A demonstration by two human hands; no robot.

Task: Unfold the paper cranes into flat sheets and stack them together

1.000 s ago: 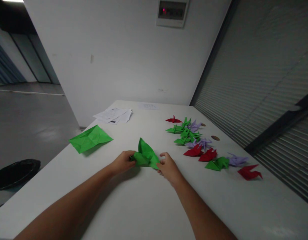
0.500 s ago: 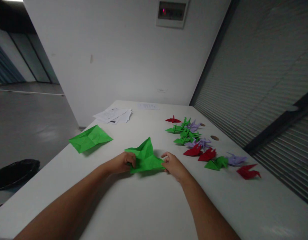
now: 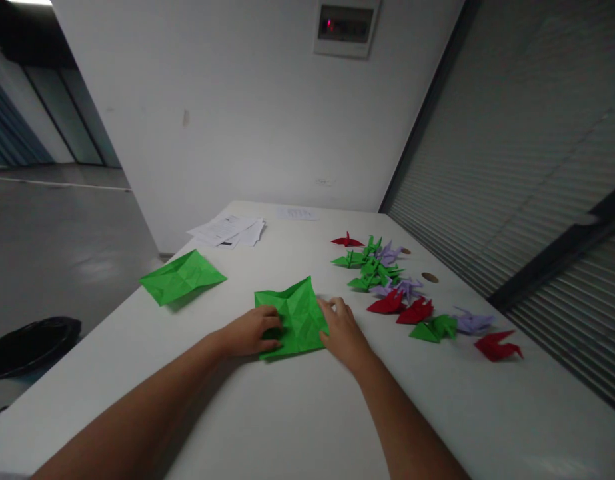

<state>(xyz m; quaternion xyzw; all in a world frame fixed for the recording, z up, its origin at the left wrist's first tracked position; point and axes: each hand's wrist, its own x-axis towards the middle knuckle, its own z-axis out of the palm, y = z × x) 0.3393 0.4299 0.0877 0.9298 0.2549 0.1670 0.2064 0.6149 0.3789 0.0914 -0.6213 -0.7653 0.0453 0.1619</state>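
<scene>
A creased sheet of green paper [image 3: 300, 323], mostly unfolded with its far corner raised, lies on the white table in front of me. My left hand [image 3: 257, 330] rests over its left edge, thumb and fingers apart on the surface. At the right edge, my right hand [image 3: 340, 330] touches the paper with thumb and fingers apart. Parts of both edges are hidden under my fingers. Farther left lies a second creased green sheet [image 3: 183, 277], which neither hand touches.
Folded paper cranes line the right side: green [image 3: 374, 272], purple [image 3: 473, 321] and red [image 3: 498, 345]. Printed sheets [image 3: 227, 230] lie at the far left of the table [image 3: 267, 420]. A bin with a black liner [image 3: 32, 347] stands beyond the left edge. Window blinds flank the right.
The green paper between my hands has spread from a pointed, folded shape into a flatter, wider sheet. My left fingers have uncurled onto it, and my right hand has shifted inward over its edge.
</scene>
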